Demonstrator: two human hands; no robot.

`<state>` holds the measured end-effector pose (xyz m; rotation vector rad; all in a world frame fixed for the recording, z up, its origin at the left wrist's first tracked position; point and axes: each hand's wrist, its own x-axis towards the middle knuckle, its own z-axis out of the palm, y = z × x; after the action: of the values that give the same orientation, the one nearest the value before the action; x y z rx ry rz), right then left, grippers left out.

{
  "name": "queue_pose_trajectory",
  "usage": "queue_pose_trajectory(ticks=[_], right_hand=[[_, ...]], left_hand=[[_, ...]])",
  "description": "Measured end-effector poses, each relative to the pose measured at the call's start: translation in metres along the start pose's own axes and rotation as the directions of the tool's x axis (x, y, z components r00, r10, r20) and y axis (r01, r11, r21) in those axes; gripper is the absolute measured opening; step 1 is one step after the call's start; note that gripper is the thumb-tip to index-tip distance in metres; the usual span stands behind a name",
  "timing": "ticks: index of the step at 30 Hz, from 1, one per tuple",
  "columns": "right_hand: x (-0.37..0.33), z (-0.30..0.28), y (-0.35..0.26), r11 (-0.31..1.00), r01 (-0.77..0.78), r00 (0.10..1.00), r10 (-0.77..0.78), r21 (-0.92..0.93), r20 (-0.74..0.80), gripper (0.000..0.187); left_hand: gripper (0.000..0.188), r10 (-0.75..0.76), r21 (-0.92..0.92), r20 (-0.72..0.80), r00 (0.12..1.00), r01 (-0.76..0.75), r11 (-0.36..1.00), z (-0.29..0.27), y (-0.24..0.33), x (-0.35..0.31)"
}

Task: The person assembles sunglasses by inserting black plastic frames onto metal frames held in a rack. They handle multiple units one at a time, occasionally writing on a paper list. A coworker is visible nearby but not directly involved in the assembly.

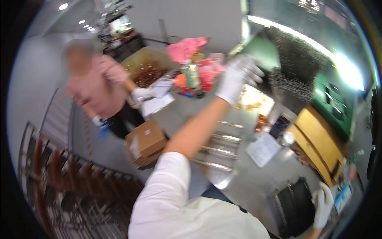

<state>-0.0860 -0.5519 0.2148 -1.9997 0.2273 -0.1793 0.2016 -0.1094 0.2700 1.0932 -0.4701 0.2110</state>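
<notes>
Where the black bag lies: flat-looking on the metal table (248, 185), at lower right, the black bag (302, 205) just left of the right hand (323, 205);
Bag axis: long side roughly up and down the view; metal chains (279, 209) run lengthwise; which end is front, cannot tell;
Right grip: white-gloved, fingers close to the bag's edge; contact and closure cannot be told; light blue box (342, 198) just right;
Left grip: left hand (240, 77) gloved, raised, blurred, fingers bent and spread apart, near a lit sheet (259, 100); nothing seen in it.
</notes>
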Motion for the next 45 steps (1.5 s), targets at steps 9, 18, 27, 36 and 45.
queue_pose_trajectory(ticks=[9, 18, 27, 36, 45], right_hand=[[-0.067, 0.027, 0.035, 0.968, -0.026, 0.998, 0.039, -0.248, 0.051, 0.032], [-0.072, 0.066, 0.033, 0.947, 0.134, 0.978, -0.079, -0.291, 0.195, 0.031], [-0.084, 0.138, 0.035, 0.986, 0.112, 0.957, -0.073, -0.127, 0.281, 0.027], [-0.122, 0.223, 0.043, 0.994, -0.018, 0.827, -0.044, 0.105, 0.56, 0.04], [-0.117, 0.229, 0.079, 0.974, -0.007, 0.96, -0.057, 0.224, 0.275, 0.022]], left_hand=[[0.031, -0.156, 0.131, -0.224, 0.962, 0.188, 0.973, 0.029, -0.071, -0.145], [0.026, -0.135, 0.121, -0.309, 0.942, 0.179, 0.976, 0.025, -0.084, -0.195], [0.025, -0.201, 0.058, -0.338, 0.92, 0.233, 0.971, 0.022, -0.056, -0.242], [0.027, -0.311, 0.033, -0.359, 0.88, 0.345, 0.938, 0.028, -0.022, -0.287], [0.027, 0.266, 0.857, -0.181, 0.947, 0.019, 0.515, 0.011, 0.072, -0.289]])
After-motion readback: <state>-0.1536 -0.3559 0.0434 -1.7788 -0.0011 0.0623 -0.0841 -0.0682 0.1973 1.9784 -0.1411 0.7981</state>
